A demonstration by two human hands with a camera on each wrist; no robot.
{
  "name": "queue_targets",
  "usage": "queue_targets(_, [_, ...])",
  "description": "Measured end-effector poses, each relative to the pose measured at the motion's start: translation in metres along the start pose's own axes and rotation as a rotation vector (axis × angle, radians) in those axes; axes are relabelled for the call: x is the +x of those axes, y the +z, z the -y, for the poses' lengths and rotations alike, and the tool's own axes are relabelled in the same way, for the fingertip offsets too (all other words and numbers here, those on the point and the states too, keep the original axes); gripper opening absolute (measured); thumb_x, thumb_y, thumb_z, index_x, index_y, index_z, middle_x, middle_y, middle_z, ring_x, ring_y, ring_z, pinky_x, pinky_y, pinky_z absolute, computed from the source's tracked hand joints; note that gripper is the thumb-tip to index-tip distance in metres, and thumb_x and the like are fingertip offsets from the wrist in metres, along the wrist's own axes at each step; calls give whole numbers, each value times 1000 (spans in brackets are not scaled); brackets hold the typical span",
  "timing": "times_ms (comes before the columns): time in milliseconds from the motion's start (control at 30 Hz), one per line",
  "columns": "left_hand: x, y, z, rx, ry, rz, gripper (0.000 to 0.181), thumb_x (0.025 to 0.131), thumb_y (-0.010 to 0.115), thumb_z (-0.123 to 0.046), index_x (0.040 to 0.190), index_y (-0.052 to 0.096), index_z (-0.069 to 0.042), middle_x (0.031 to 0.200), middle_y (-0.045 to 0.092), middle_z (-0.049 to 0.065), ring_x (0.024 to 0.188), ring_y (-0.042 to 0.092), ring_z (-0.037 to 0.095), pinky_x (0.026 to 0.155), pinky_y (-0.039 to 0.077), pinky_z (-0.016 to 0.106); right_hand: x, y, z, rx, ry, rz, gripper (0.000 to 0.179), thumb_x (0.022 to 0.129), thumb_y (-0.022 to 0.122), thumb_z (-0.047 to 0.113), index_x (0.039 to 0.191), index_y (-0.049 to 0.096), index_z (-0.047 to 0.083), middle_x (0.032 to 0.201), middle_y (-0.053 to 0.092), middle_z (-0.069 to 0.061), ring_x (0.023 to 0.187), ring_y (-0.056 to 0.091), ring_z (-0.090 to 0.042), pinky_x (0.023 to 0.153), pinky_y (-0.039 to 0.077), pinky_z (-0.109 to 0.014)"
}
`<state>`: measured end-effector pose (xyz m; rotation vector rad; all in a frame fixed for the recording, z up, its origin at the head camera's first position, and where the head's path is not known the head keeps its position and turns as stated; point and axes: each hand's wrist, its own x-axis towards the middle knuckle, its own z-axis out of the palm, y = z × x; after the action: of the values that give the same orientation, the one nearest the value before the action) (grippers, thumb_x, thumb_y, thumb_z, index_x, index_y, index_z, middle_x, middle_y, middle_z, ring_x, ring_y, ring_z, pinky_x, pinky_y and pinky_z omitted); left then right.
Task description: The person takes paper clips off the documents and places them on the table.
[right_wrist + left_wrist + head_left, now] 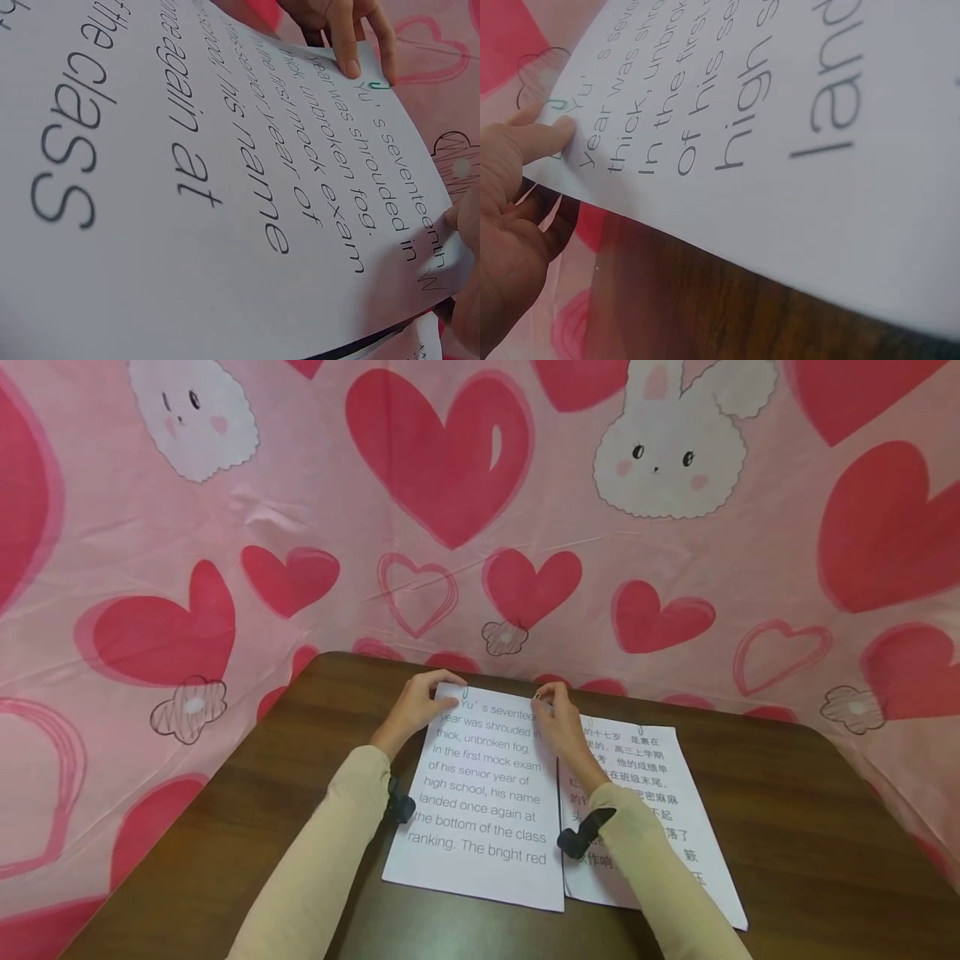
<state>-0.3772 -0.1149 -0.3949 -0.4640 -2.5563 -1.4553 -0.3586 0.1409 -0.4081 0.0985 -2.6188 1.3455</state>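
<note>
A white sheet of large printed English text (480, 785) lies in front of me, its upper part raised off the table. My left hand (416, 706) grips its top left corner, thumb on the printed face and fingers behind, beside a green paper clip (558, 104). At the top right corner my right hand (562, 727) pinches the sheet, its thumb on the front; its other fingers are mostly hidden in the right wrist view. A second sheet, printed in Chinese (690, 802), lies to the right, partly under my right forearm, with paper clips (641, 730) along its top edge.
Both sheets are on a dark brown wooden table (795, 827). Behind it hangs a pink cloth (360, 518) printed with red hearts and white rabbits. Black wrist devices (401, 802) sit at both cuffs. A dark edge runs along the English sheet's right side.
</note>
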Motion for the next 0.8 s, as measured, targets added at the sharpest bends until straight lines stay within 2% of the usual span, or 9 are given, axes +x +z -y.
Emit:
queue_targets(233, [1, 1, -1, -4, 2, 7, 27, 90, 72, -4, 116, 72, -12, 124, 69, 14, 100, 63, 30, 84, 53, 34, 0, -1, -1, 10, 5, -20, 26, 103, 51, 24, 126, 46, 11, 133, 60, -17, 134, 53, -33, 115, 38, -49])
queue_targets(567, [2, 1, -1, 5, 14, 3, 28, 90, 72, -4, 116, 72, -11, 125, 69, 13, 103, 62, 30, 87, 52, 35, 1, -1, 0, 50, 91, -13, 27, 103, 52, 29, 126, 46, 15, 138, 57, -15, 137, 50, -33, 118, 34, -51])
queue_targets(800, [2, 1, -2, 9, 28, 9, 28, 90, 72, -4, 116, 72, -11, 126, 69, 12, 104, 62, 29, 86, 52, 34, 1, -1, 0, 86, 103, -11, 27, 102, 53, 27, 124, 47, 13, 137, 58, -16, 136, 50, -34, 119, 33, -50])
